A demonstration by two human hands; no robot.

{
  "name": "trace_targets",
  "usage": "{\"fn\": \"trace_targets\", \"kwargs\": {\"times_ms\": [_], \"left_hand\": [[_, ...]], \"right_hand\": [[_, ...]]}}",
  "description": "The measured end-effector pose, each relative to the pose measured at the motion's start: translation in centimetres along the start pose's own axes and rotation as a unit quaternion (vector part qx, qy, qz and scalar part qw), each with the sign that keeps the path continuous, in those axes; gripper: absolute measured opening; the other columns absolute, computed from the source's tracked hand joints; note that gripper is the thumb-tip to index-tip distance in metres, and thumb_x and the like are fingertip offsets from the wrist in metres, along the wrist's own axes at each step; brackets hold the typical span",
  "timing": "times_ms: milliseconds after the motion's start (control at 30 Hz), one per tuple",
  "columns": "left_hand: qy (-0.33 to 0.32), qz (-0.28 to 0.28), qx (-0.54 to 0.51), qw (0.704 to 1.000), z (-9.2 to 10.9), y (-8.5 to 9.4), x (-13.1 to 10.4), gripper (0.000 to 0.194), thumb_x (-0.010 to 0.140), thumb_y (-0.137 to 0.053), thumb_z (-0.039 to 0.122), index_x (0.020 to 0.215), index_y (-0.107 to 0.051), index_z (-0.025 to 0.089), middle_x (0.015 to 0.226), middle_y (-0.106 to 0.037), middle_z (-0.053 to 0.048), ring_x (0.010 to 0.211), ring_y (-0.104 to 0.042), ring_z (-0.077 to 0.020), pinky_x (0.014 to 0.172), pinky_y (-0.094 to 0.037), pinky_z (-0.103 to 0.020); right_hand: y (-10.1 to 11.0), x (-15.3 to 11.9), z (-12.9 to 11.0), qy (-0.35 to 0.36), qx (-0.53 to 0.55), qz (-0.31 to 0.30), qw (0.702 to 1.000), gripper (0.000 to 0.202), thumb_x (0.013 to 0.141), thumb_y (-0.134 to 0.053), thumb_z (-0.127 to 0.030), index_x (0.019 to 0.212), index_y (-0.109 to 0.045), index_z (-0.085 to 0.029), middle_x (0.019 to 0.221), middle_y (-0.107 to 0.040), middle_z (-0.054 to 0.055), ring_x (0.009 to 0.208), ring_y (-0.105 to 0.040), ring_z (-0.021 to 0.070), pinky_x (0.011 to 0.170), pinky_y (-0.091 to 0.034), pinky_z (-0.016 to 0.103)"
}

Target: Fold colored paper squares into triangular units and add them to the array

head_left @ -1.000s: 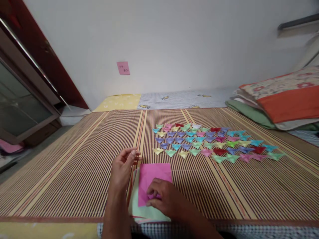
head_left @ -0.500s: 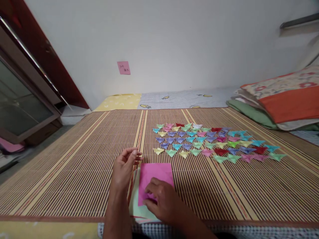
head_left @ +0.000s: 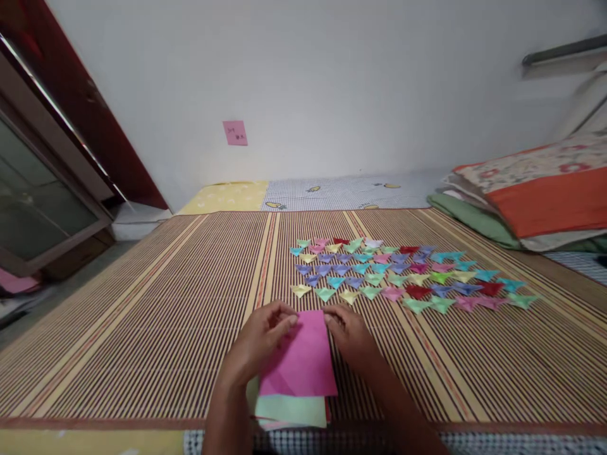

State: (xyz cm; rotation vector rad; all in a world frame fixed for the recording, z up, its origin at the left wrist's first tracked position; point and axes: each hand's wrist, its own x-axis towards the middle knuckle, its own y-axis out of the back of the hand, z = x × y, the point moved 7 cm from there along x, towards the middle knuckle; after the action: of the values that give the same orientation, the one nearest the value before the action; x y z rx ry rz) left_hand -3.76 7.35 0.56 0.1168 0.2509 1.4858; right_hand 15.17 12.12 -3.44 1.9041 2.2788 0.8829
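Note:
A bright pink paper sheet (head_left: 303, 360) lies over a pale green sheet (head_left: 294, 409) at the near edge of the striped mat (head_left: 190, 328). My left hand (head_left: 258, 338) has its curled fingers closed on the pink sheet's far left corner. At the far right corner of that sheet, my right hand (head_left: 353, 332) pinches the edge between thumb and fingers. Beyond them, rows of small folded paper shapes (head_left: 374, 278) in many colours spread over the mat to the right.
Folded bedding with an orange and floral cover (head_left: 545, 196) is piled at the right on green cloth (head_left: 474, 221). A pink note (head_left: 235, 133) is stuck on the wall. A dark red door (head_left: 90, 95) stands at the left.
My right hand has moved from on top of the pink sheet to its far right corner. My left hand has closed in on the far left corner. The pink sheet has shifted slightly.

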Motion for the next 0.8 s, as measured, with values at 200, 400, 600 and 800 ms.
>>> {"fn": "trace_targets", "kwargs": {"times_ms": [200, 400, 600, 800], "left_hand": [[-0.036, 0.062, 0.102, 0.992, -0.5, 0.3, 0.5, 0.028, 0.086, -0.07, 0.028, 0.113, -0.069, 0.021, 0.111, -0.068, -0.009, 0.082, -0.064, -0.0202, 0.072, -0.052, -0.033], [-0.07, 0.044, 0.143, 0.986, -0.8, -0.6, 1.1, 0.021, 0.083, -0.069, 0.018, 0.103, -0.074, 0.022, 0.105, -0.07, -0.006, 0.082, -0.064, -0.0199, 0.075, -0.05, -0.032], [-0.066, 0.066, 0.118, 0.989, -1.9, -0.2, 1.6, 0.016, 0.079, -0.071, 0.019, 0.094, -0.072, 0.021, 0.084, -0.069, -0.003, 0.07, -0.062, -0.0189, 0.065, -0.047, -0.03], [-0.063, 0.033, 0.074, 0.995, -1.9, -0.6, 1.7, 0.003, 0.078, -0.067, 0.018, 0.077, -0.07, 0.018, 0.075, -0.068, -0.003, 0.071, -0.063, -0.0187, 0.067, -0.046, -0.029]], "right_hand": [[-1.2, -0.5, -1.6, 0.01, 0.055, -0.044, 0.997, 0.022, 0.088, -0.053, -0.016, 0.095, -0.074, -0.019, 0.091, -0.072, 0.006, 0.085, -0.067, 0.0213, 0.074, -0.05, 0.032], [-1.9, -0.8, -2.5, 0.004, 0.076, -0.062, 0.995, 0.023, 0.091, -0.052, -0.017, 0.094, -0.075, -0.019, 0.084, -0.072, 0.004, 0.078, -0.066, 0.0194, 0.069, -0.046, 0.029], [-2.0, -1.0, -2.7, 0.001, 0.073, -0.06, 0.996, 0.018, 0.094, -0.057, -0.024, 0.095, -0.073, -0.018, 0.088, -0.071, 0.005, 0.081, -0.065, 0.0204, 0.071, -0.046, 0.03], [-2.4, -1.4, -3.4, 0.03, 0.039, -0.048, 0.998, 0.01, 0.093, -0.063, -0.024, 0.093, -0.072, -0.019, 0.09, -0.068, 0.005, 0.083, -0.063, 0.0202, 0.073, -0.045, 0.03]]}}
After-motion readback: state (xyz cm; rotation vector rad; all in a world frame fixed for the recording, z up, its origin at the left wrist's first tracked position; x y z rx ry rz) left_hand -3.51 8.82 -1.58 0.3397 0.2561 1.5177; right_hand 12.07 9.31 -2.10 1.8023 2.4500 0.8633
